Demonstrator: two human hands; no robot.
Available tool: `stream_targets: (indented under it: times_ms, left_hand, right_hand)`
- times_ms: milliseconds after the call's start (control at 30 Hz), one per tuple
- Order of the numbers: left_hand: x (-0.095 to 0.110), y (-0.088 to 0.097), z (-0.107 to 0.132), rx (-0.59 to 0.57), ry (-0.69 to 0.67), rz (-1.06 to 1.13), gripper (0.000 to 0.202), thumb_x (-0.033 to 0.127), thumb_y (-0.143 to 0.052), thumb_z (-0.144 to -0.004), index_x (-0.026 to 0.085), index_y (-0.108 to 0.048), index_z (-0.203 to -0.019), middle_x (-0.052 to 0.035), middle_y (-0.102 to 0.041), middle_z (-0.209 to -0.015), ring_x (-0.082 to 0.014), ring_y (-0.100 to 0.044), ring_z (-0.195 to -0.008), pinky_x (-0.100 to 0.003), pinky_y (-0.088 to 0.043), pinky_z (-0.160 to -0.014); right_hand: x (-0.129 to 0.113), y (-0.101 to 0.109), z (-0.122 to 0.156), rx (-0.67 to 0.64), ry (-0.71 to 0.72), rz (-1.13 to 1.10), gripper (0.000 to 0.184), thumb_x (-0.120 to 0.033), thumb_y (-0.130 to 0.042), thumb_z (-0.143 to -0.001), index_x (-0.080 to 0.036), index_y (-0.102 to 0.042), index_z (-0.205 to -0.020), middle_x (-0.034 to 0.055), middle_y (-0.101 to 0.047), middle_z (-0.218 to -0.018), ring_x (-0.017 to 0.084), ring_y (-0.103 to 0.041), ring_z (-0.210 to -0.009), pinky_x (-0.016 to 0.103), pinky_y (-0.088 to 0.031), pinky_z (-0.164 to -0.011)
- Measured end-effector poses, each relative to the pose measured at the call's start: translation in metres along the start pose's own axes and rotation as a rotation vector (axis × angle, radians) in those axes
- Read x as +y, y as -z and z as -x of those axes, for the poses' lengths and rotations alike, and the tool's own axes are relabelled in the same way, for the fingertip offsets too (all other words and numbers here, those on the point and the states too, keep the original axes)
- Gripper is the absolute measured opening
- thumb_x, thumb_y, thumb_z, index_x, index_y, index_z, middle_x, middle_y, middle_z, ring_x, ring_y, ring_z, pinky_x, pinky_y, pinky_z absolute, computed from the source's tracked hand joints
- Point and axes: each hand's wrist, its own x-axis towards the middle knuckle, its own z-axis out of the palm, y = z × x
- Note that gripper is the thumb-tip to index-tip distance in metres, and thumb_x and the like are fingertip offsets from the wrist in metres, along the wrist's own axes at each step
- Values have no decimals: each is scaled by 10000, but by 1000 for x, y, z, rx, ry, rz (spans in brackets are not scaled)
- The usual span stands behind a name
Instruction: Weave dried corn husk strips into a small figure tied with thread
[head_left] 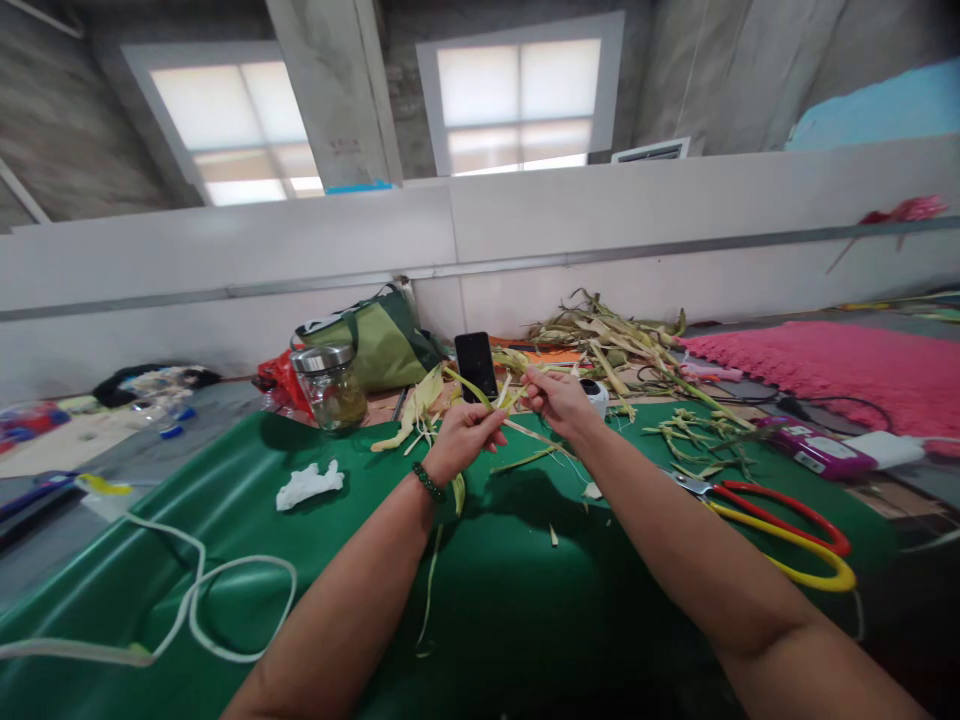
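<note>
My left hand [466, 437], with a dark beaded bracelet at the wrist, pinches pale green strips of corn husk [471, 388] above the green mat [322, 570]. Opposite it, my right hand [559, 400] is closed on the strips too, its fingertips pressed together. The strips run between the two hands, and a few ends hang below. Just behind them a black phone [475, 362] leans upright. Scissors [780, 530] with red and yellow handles lie under my right forearm, their blades partly hidden. Cut husk scraps [697, 440] are scattered to the right.
A lidded glass jar [330, 390] and a green bag [386, 345] stand back left. White tissue [309, 487] and a looped white cord [196, 590] lie on the left. Behind are piled dry husks [607, 335]; at right, a purple box [814, 447] and pink fringed cloth [832, 370].
</note>
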Motion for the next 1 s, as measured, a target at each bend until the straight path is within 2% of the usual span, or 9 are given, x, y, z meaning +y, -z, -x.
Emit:
stream_targets:
  times_ms: [67,200,300,367,467,567,667,867,1000]
  left_hand:
    - [-3,3,-2,-1,33,-3,410,479,-589,-768,150,-589,-524,-29,-616,-498,-90,-497,-419,-202,-400,-451]
    - [-10,6,-4,138,26,-173,373,343,-536,-804,161,-540,-479,-6,-577,-465,-90,-467,-416,-214,-353,-459]
    - [-14,4,-4,199,-100,-398,351,255,-551,-771,167,-493,-437,16,-505,-432,-92,-417,-441,-229,-280,-470]
    - [-14,3,-3,201,-179,-476,304,203,-555,-747,165,-504,-450,14,-511,-457,-100,-424,-477,-238,-274,-497]
    - [-12,3,-4,231,-190,-477,257,161,-520,-745,164,-555,-490,3,-551,-491,-115,-473,-510,-242,-317,-531]
    - [-12,7,-7,266,-40,-264,261,192,-493,-780,166,-582,-535,3,-574,-483,-120,-519,-475,-231,-377,-502]
    - [-13,8,-11,307,90,16,264,227,-500,-803,165,-604,-568,3,-597,-481,-124,-552,-439,-230,-435,-468]
    - [-14,5,-12,166,39,369,217,320,-605,-774,134,-714,-796,-7,-680,-588,-135,-625,-534,-262,-522,-573]
    - [-8,10,-8,39,43,465,403,252,-733,-651,139,-702,-1036,-39,-737,-784,-135,-647,-609,-239,-502,-594]
  right_hand:
    - [-7,8,-4,73,50,-16,319,-424,-754,-667,-175,-564,-608,-60,-486,-457,50,-397,-369,216,-441,-436]
    - [-19,11,3,240,416,178,278,-438,-727,-683,-189,-619,-740,-66,-471,-510,65,-383,-426,217,-393,-453]
    - [-15,-4,22,-53,567,557,443,-401,-781,-618,-194,-652,-988,-75,-464,-541,82,-396,-475,226,-359,-478]
    - [-8,-15,33,-198,644,727,348,-384,-764,-645,-195,-668,-920,-61,-464,-551,90,-404,-497,233,-353,-499]
    - [0,-21,38,-123,748,811,176,-347,-625,-778,-194,-630,-691,-10,-541,-589,110,-469,-533,248,-388,-538]
    - [2,-18,35,13,730,802,118,-284,-585,-785,-201,-622,-710,15,-630,-680,128,-548,-562,257,-437,-566]
    - [2,-17,33,15,653,760,90,-273,-601,-770,-202,-633,-725,13,-652,-684,142,-598,-577,259,-461,-562]
    - [5,-23,35,-118,588,673,103,-278,-642,-743,-183,-647,-705,25,-688,-698,154,-636,-631,258,-500,-584]
    - [8,-20,32,-130,620,723,89,-248,-620,-750,-179,-656,-705,32,-700,-710,153,-640,-649,250,-496,-593]
